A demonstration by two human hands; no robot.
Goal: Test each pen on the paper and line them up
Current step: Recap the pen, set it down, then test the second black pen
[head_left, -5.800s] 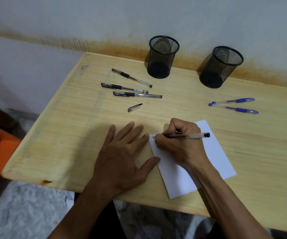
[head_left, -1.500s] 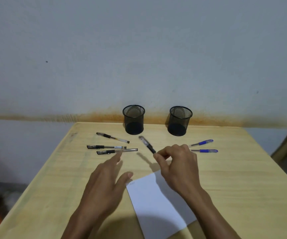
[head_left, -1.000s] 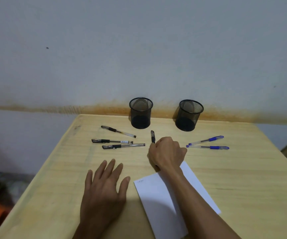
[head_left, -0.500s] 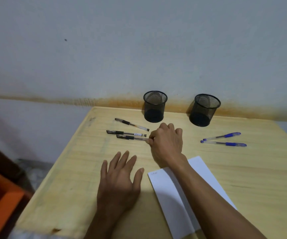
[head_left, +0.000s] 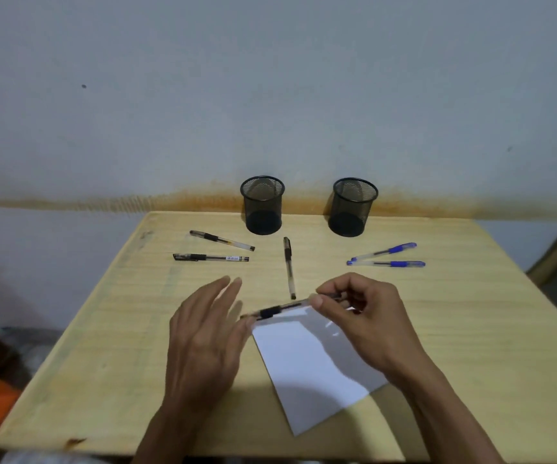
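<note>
Counting pens: six in total on or over the wooden table (head_left: 471, 329). Four are black and two are blue. I'll place everything relative to the white paper (head_left: 307, 363), which lies on the near middle of the table, skewed a bit.

The right hand (head_left: 364, 316) pinches one black pen (head_left: 277, 310) between thumb and fingertips, holding it roughly level right above the paper's far edge, tip end pointing left. The left hand (head_left: 203, 343) is open, fingers spread and loose, just left of the paper, with its thumb side close to the held pen's left end; can't tell if it actually touches it.

Just beyond the paper, a lone black pen (head_left: 289, 267) lies pointing straight away from it. Far-left of the paper are two more black pens, the nearer one (head_left: 210, 257) lying flat across and the farther one (head_left: 221, 240) angled. Far-right of the paper, the two blue pens (head_left: 385, 257) lie near each other, splaying apart on the right.

Two black mesh cups (head_left: 262, 205) stand at the back by the wall, well beyond the paper, both look empty.
</note>
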